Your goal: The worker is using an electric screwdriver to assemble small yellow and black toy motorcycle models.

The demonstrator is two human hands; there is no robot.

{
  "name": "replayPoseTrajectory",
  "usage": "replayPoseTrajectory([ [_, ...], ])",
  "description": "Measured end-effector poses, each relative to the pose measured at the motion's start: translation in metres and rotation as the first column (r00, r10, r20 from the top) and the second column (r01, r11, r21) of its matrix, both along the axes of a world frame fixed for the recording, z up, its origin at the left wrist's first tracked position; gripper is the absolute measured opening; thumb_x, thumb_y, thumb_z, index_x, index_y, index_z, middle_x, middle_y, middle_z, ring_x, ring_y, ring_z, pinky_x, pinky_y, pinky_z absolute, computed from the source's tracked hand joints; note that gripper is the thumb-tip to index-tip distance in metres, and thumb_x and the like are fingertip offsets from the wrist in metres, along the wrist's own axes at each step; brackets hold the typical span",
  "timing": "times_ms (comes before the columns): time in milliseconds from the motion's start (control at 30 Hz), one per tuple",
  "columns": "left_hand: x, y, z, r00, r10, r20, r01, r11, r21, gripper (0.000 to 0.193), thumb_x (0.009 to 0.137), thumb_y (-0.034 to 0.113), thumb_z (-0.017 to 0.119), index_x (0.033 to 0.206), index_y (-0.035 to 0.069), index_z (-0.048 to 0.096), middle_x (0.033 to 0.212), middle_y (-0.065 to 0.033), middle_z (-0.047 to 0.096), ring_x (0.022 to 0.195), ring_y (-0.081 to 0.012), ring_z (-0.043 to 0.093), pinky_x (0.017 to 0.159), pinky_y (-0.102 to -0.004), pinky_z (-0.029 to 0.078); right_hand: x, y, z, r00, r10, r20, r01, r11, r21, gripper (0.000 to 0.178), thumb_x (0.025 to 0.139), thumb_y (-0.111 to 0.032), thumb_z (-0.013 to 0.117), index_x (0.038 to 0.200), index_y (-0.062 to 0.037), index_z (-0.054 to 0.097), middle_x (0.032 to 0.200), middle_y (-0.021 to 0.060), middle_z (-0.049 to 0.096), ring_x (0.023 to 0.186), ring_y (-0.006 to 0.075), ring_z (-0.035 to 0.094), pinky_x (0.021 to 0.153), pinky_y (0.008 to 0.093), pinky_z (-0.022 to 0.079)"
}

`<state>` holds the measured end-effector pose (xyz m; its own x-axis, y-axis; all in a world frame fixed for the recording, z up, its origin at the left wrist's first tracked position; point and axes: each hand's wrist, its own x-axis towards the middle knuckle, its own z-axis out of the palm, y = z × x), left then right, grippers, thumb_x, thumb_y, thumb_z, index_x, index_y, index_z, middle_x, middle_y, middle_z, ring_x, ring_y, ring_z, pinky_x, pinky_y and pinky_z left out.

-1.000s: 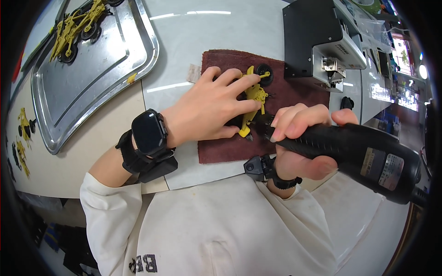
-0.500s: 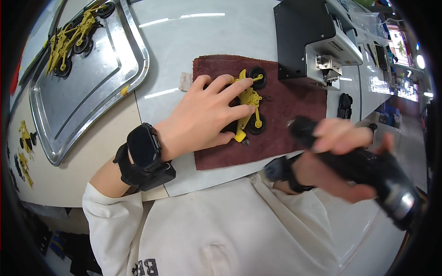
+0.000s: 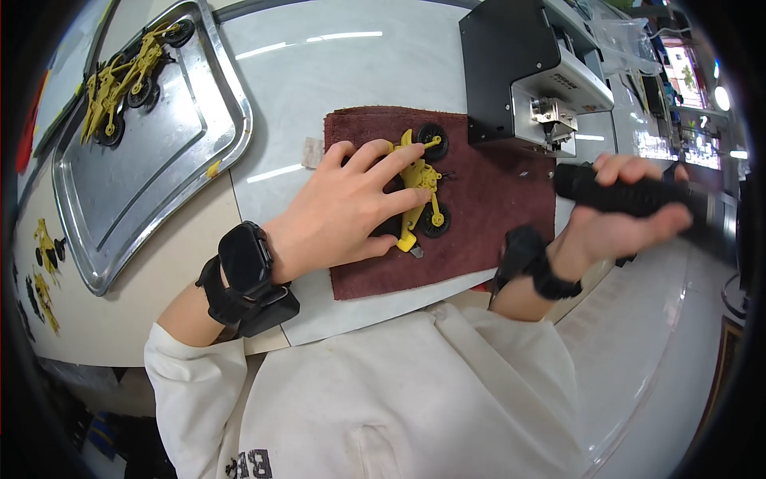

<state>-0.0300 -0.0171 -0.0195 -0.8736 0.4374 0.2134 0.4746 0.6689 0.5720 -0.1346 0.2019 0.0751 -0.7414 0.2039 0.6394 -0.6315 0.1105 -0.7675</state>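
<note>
A yellow toy motorcycle [image 3: 421,180] with black wheels lies on its side on a dark red cloth [image 3: 495,215]. My left hand [image 3: 343,195] steadies it, the fingers bent over its frame and the thumb by the yellow end piece. Part of the frame is hidden under that hand. To the right, my right hand [image 3: 618,215] is closed round a black electric screwdriver [image 3: 638,195], held in the air beyond the cloth's right edge. Its small tip points left, and its rear end is smeared by motion.
A metal tray [image 3: 159,188] at the left bears several yellow toy motorcycles [image 3: 132,84]. More yellow parts [image 3: 45,239] lie on the table at far left. Behind the cloth's right side stands a black and silver machine [image 3: 511,80]. A small pale piece [image 3: 313,152] lies by the cloth.
My right hand has moved up and to the right with the screwdriver, which has swung closer to level. The left hand keeps its hold on the toy motorcycle. The view has shifted slightly.
</note>
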Motion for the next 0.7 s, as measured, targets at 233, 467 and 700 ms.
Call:
replayPoseTrajectory([
  [233, 0.006, -0.002, -0.003, 1.000, 0.021, -0.019, -0.021, 1.000, -0.015, 0.058, 0.058, 0.021, 0.076, 0.113, 0.022, 0.058, 0.139, -0.0086, 0.035, 0.116, -0.0285, 0.041, 0.089, -0.0405, 0.033, 0.023, -0.059, -0.021, 0.734, 0.677, -0.051, -0.672, 0.714, -0.198, 0.093, 0.073, -0.082, 0.033, 0.129, -0.0071, 0.031, 0.070, 0.0116, 0.054, 0.048, 0.0203, 0.049, 0.048, 0.0350, 0.042],
  [467, 0.005, -0.003, -0.004, 1.000, 0.015, -0.023, -0.015, 1.000, 0.004, 0.058, 0.058, 0.021, 0.075, 0.114, 0.022, 0.058, 0.139, -0.0116, 0.035, 0.117, -0.0288, 0.041, 0.090, -0.0418, 0.033, 0.018, -0.083, -0.032, 0.711, 0.702, -0.024, -0.695, 0.697, -0.177, 0.096, 0.072, -0.083, 0.031, 0.127, -0.0051, 0.030, 0.068, 0.0136, 0.055, 0.047, 0.0215, 0.051, 0.044, 0.0339, 0.044],
  [700, 0.007, -0.004, -0.009, 0.999, 0.026, -0.026, -0.025, 0.999, 0.027, 0.059, 0.058, 0.022, 0.077, 0.114, 0.022, 0.058, 0.133, -0.0135, 0.039, 0.117, -0.0293, 0.040, 0.090, -0.0425, 0.033, 0.028, -0.099, -0.046, 0.817, 0.534, 0.218, -0.540, 0.841, -0.034, 0.093, 0.070, -0.083, 0.032, 0.120, -0.0044, 0.030, 0.066, 0.0120, 0.054, 0.045, 0.0202, 0.052, 0.044, 0.0308, 0.046],
])
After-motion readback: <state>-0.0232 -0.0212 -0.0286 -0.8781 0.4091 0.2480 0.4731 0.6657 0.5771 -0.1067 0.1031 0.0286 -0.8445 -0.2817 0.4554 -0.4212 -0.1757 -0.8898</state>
